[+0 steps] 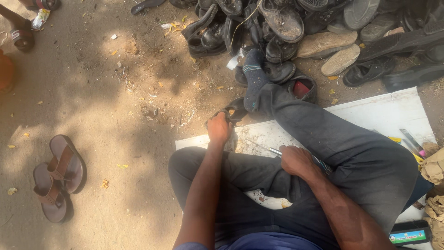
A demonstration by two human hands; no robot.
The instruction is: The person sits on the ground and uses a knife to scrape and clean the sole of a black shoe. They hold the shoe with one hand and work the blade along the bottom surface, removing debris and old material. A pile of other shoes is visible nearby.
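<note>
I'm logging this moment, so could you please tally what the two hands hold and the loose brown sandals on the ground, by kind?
Dark shoe, gripped by the left hand: 1
Metal tool, gripped by the right hand: 1
Brown sandals on the dirt: 2
Total: 4

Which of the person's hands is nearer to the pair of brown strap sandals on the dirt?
Left. The left hand grips a dark shoe and lies closer to the brown sandals. The right hand, holding a thin metal tool, sits farther away over the lap.
</note>
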